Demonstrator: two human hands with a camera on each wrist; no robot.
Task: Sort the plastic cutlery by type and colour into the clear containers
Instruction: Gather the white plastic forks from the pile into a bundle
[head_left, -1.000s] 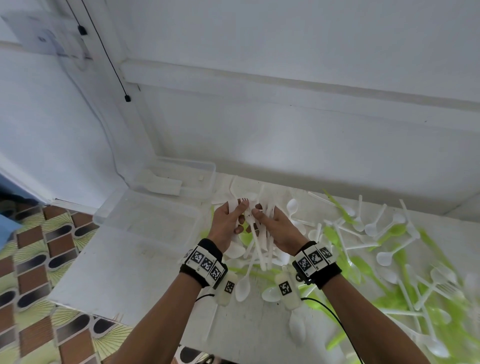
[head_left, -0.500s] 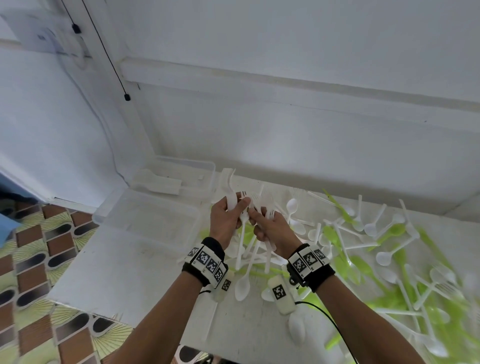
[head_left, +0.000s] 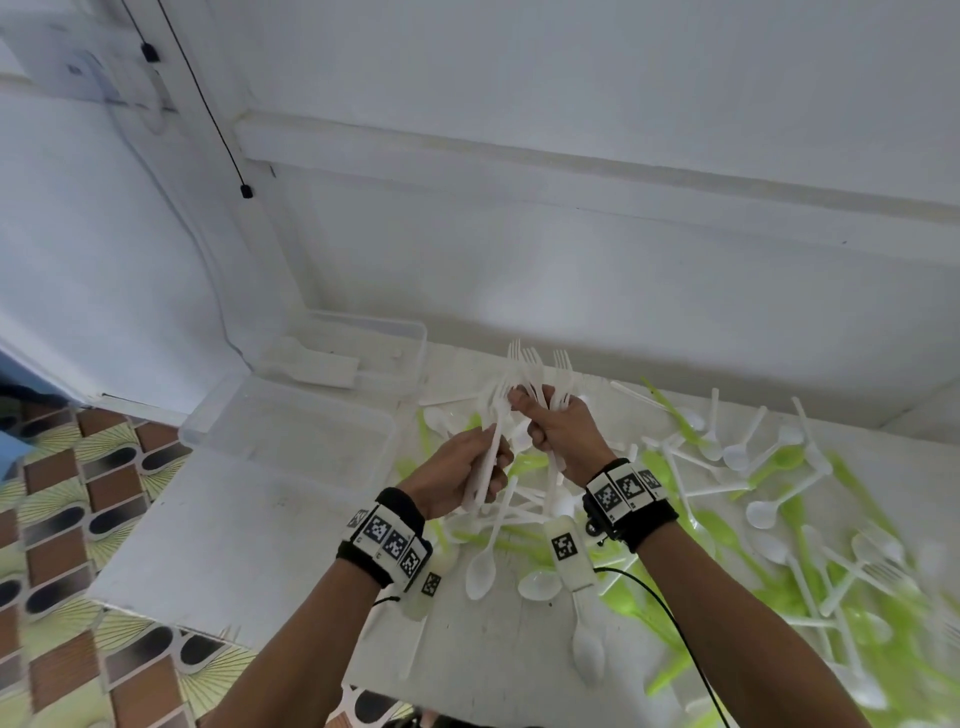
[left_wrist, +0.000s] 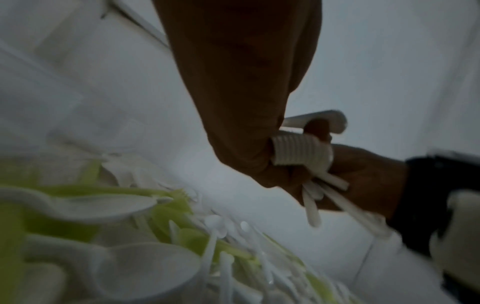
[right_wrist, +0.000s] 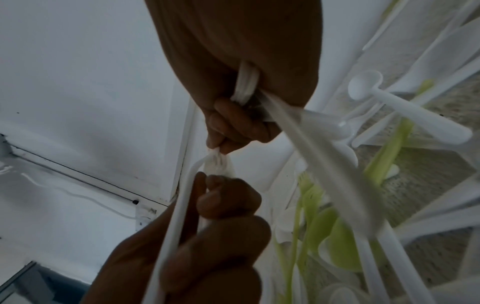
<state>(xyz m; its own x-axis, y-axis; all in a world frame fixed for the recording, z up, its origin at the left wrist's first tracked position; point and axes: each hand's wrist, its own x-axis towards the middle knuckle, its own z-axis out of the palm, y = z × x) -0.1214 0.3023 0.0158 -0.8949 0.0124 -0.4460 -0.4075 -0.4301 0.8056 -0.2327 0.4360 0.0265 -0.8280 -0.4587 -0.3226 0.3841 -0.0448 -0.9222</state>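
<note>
My right hand (head_left: 560, 434) grips a bundle of white forks (head_left: 540, 370) above the table, tines pointing up and away. Just left of it and nearer me, my left hand (head_left: 465, 470) curls round a few more white forks (head_left: 491, 449) by their handles. The right wrist view shows my right hand (right_wrist: 233, 115) pinching the white forks (right_wrist: 245, 82) while the left hand (right_wrist: 223, 207) grips a long white handle (right_wrist: 176, 214). In the left wrist view a stack of white fork handles (left_wrist: 301, 151) sits between both hands. Two clear containers stand at the left: a near one (head_left: 291, 431) and a far one (head_left: 374, 338) holding white pieces.
White spoons (head_left: 480, 569) and green cutlery (head_left: 779, 462) lie mixed over the middle and right of the white table (head_left: 234, 545). The wall rises right behind the table. A patterned floor (head_left: 67, 519) shows beyond the table's left edge.
Both hands have lifted white forks off the pile. The right hand has risen with its bundle turned tines up; the left hand has drawn back toward me, and the hands have parted slightly.
</note>
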